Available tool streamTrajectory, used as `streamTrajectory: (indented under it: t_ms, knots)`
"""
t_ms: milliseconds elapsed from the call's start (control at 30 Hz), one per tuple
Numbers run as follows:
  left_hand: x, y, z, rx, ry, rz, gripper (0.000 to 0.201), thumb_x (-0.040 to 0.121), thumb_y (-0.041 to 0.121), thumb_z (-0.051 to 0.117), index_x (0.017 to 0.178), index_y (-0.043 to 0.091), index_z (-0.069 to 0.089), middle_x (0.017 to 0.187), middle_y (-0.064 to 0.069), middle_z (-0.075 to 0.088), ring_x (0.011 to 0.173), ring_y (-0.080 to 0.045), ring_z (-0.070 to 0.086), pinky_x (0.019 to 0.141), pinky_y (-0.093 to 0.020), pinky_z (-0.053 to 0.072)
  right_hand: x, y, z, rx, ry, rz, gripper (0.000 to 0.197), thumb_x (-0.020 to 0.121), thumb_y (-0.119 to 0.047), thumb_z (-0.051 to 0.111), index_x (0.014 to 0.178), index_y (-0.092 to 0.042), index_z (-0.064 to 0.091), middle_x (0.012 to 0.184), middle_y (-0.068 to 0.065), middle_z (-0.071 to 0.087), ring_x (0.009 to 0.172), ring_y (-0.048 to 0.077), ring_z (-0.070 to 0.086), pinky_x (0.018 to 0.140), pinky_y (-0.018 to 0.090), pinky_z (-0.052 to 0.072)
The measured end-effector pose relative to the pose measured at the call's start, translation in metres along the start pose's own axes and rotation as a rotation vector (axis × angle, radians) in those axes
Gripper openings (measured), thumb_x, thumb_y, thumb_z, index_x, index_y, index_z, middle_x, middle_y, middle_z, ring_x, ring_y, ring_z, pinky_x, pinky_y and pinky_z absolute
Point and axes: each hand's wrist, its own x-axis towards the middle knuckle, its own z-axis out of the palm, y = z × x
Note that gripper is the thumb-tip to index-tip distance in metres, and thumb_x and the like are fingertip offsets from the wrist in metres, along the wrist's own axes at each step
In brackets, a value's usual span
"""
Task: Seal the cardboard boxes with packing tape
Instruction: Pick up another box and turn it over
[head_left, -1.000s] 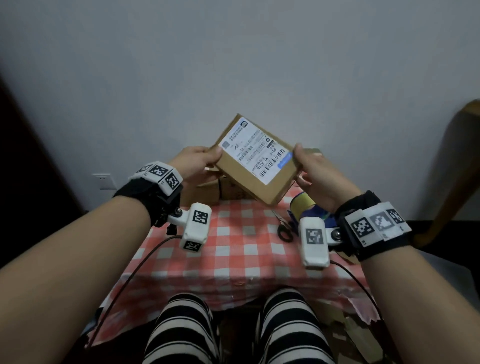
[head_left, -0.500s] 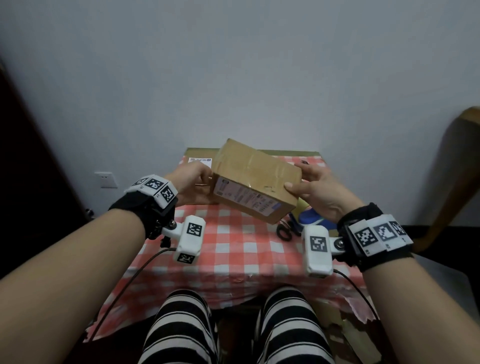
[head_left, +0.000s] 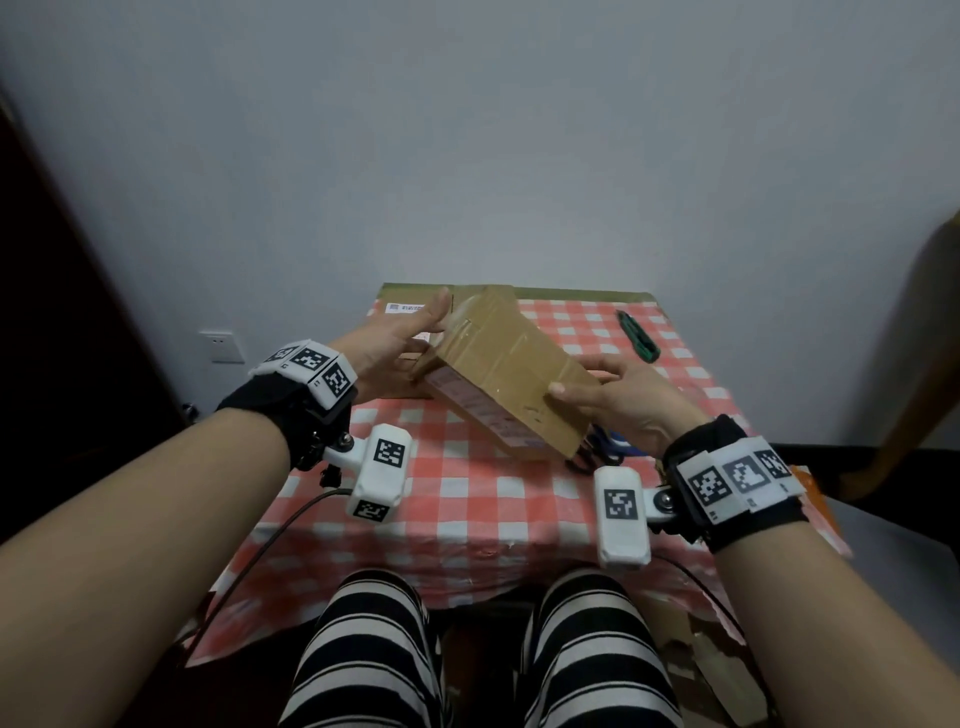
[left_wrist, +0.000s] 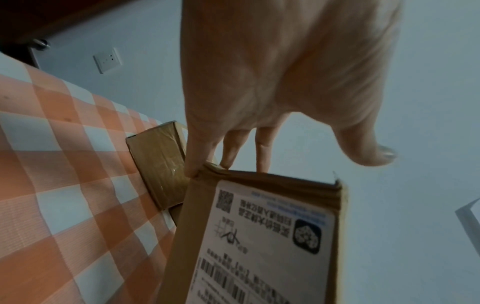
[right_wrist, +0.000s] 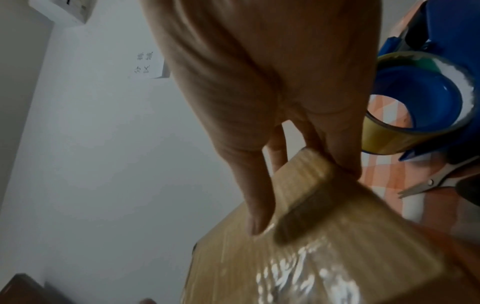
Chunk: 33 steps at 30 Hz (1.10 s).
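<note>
While the table (head_left: 467, 499) with its checked cloth sits low in front of the knees, the cardboard box (head_left: 511, 374) is held above it in the air, between both hands, over the middle of the cloth.

Risk, as a judgement: the hold is light at both ends. The left hand (head_left: 387, 348) has straight fingers (left_wrist: 197, 156) only touching the far upper edge, thumb free; it presses rather than grasps. The right hand (head_left: 618, 402) pinches the near corner, thumb flat on the glossy taped face, other fingers behind the edge. That face looks slick, so the thumb could slide and the box could drop onto the scissors (right_wrist: 426, 186) and tape roll (right_wrist: 413, 107) lying just beneath the right hand. A twist from one hand alone could also pop the worn, frayed end flap seen in the left wrist view.

Orientation: long axis runs diagonally, from far-left and high to near-right and low. Brown taped face tilts up toward the person; the side with the shipping label (left_wrist: 262, 242) faces down and toward the left wrist. Box is tilted, not level.

Other boxes (left_wrist: 161, 164) rest on the cloth at the far left, behind the left hand. A green utility knife (head_left: 638, 340) lies far right, well apart from the hands.
</note>
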Motion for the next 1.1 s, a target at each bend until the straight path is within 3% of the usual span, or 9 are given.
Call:
streamTrajectory:
  t_ms: [100, 267, 400, 567, 733, 833, 900, 1000, 1100]
  knots:
    - [0.001, -0.001, 0.007, -0.011, -0.037, 0.032, 0.072, 0.069, 0.04, 0.074, 0.125, -0.001, 0.054, 0.107, -0.015, 0.065, 0.082, -0.022, 0.069, 0.071, -0.036, 0.059, 0.0, 0.006, 0.007, -0.141, -0.035, -0.004, 0.086, 0.055, -0.004, 0.089, 0.13, -0.018, 0.05, 0.116, 0.007, 0.063, 0.107, 0.025, 0.063, 0.096, 0.043, 0.053]
    - [0.004, 0.002, 0.008, 0.057, -0.05, 0.037, 0.056, 0.074, 0.04, 0.074, 0.113, 0.002, 0.06, 0.104, -0.015, 0.066, 0.083, -0.022, 0.069, 0.073, -0.037, 0.059, 0.004, 0.01, 0.011, -0.278, -0.049, -0.026, 0.125, 0.027, -0.027, 0.095, 0.138, -0.019, 0.041, 0.122, 0.007, 0.061, 0.112, 0.026, 0.061, 0.096, 0.046, 0.053]
    - [0.007, 0.005, 0.01, 0.157, -0.02, 0.065, 0.048, 0.07, 0.047, 0.076, 0.099, 0.009, 0.067, 0.107, -0.013, 0.07, 0.093, -0.024, 0.068, 0.085, -0.039, 0.057, 0.007, 0.009, 0.009, -0.271, -0.046, 0.036, 0.091, 0.061, -0.002, 0.089, 0.135, -0.019, 0.04, 0.119, 0.011, 0.062, 0.11, 0.03, 0.061, 0.094, 0.048, 0.054]
    - [0.016, 0.004, 0.009, 0.226, 0.003, 0.036, 0.069, 0.05, 0.064, 0.086, 0.097, 0.016, 0.071, 0.113, -0.012, 0.069, 0.108, -0.032, 0.064, 0.1, -0.049, 0.048, 0.009, 0.012, 0.007, -0.214, -0.074, 0.085, 0.071, 0.078, 0.008, 0.073, 0.134, -0.014, 0.036, 0.125, 0.014, 0.057, 0.115, 0.032, 0.057, 0.094, 0.042, 0.053]
    - [0.003, 0.011, 0.019, 0.169, 0.0, -0.007, 0.081, 0.046, 0.049, 0.092, 0.113, 0.018, 0.057, 0.119, -0.013, 0.065, 0.102, -0.027, 0.066, 0.087, -0.042, 0.055, 0.004, 0.01, 0.005, -0.228, -0.076, 0.107, 0.064, 0.085, 0.013, 0.063, 0.137, -0.011, 0.034, 0.126, 0.016, 0.055, 0.115, 0.032, 0.055, 0.066, 0.028, 0.049]
    - [-0.001, 0.013, 0.021, 0.088, -0.031, -0.052, 0.07, 0.072, 0.021, 0.078, 0.131, 0.019, 0.04, 0.111, -0.009, 0.064, 0.078, -0.017, 0.071, 0.058, -0.03, 0.055, 0.003, 0.008, -0.001, -0.195, -0.089, 0.129, 0.067, 0.083, 0.015, 0.063, 0.138, -0.016, 0.04, 0.124, 0.014, 0.056, 0.116, 0.034, 0.055, 0.082, 0.04, 0.054]
    - [-0.005, 0.016, 0.02, 0.027, -0.045, -0.045, 0.077, 0.076, 0.001, 0.071, 0.138, 0.024, 0.032, 0.104, -0.009, 0.062, 0.066, -0.016, 0.072, 0.05, -0.027, 0.055, 0.003, 0.008, -0.004, -0.139, -0.118, 0.148, 0.067, 0.083, 0.018, 0.061, 0.136, -0.019, 0.045, 0.121, 0.013, 0.059, 0.116, 0.036, 0.057, 0.094, 0.046, 0.051]
    - [-0.004, 0.018, 0.016, 0.099, -0.055, -0.004, 0.09, 0.064, -0.006, 0.074, 0.142, 0.018, 0.035, 0.095, -0.009, 0.063, 0.077, -0.023, 0.07, 0.069, -0.037, 0.061, 0.003, 0.006, -0.004, -0.142, -0.136, 0.137, 0.065, 0.084, 0.015, 0.06, 0.136, -0.025, 0.051, 0.104, 0.008, 0.069, 0.098, 0.029, 0.063, 0.085, 0.04, 0.052]
    - [-0.005, 0.017, 0.016, 0.206, -0.025, 0.009, 0.068, 0.071, -0.005, 0.075, 0.132, 0.013, 0.049, 0.07, 0.001, 0.069, 0.075, -0.02, 0.064, 0.096, -0.046, 0.048, 0.0, 0.001, 0.001, -0.046, -0.188, 0.128, 0.065, 0.086, 0.018, 0.049, 0.136, -0.025, 0.051, 0.096, 0.011, 0.071, 0.088, 0.025, 0.058, 0.084, 0.037, 0.051]
